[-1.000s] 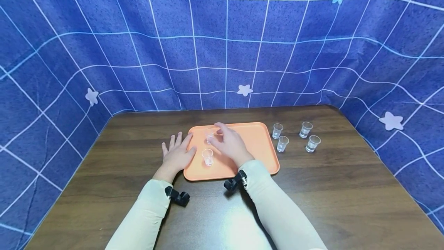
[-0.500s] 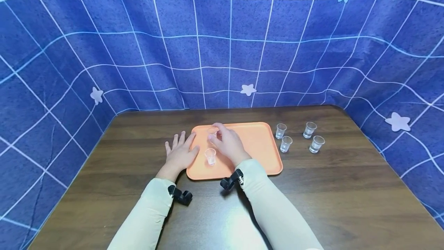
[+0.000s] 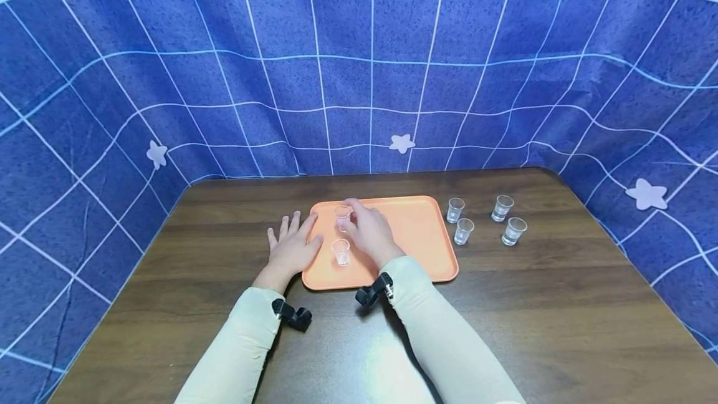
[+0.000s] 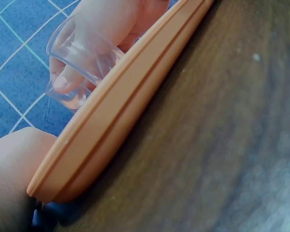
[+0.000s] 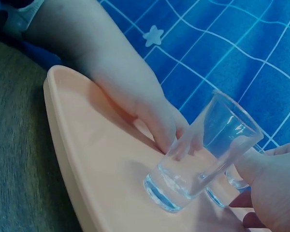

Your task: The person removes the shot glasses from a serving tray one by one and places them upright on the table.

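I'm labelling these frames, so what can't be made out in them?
- Head view: the right side of the far glass, behind the right hand.
- Left wrist view: the base of the near glass, behind the tray.
- Right wrist view: much of the far glass, behind the near glass; part of the right hand, cut off by the right edge.

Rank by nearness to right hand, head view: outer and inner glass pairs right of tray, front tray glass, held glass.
Right hand, head view:
1. Held glass, on the hand's left
2. Front glass, left half of the tray
3. Inner back glass, inner front glass, right of the tray; too close to call
4. Outer back glass, outer front glass, farther right; likewise
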Motion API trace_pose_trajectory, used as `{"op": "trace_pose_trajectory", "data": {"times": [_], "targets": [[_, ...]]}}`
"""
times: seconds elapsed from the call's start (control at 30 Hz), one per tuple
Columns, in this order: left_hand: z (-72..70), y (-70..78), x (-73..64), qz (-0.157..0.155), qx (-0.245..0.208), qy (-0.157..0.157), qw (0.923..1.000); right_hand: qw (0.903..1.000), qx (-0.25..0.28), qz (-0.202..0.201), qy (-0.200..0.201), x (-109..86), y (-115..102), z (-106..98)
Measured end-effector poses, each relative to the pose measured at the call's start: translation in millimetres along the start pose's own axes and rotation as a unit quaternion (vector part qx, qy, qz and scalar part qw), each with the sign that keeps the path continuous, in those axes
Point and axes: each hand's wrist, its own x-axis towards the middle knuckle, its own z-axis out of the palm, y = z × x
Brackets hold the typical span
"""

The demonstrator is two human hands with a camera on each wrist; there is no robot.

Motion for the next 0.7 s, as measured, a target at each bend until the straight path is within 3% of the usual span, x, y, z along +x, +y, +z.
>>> {"op": "trace_pose_trajectory", "data": {"times": [0.3, 0.7], "targets": [[-1.9, 0.6, 0.3, 0.003, -0.004, -0.001, 1.0, 0.9993, -0.017, -0.026, 0.02, -6.3, 3.5, -8.9], [-0.2, 0.0, 0.0, 0.002, -0.01, 0.004, 0.9999, 0.9984, -0.037, -0.035, 0.026, -18.6, 24.4, -22.5]]}}
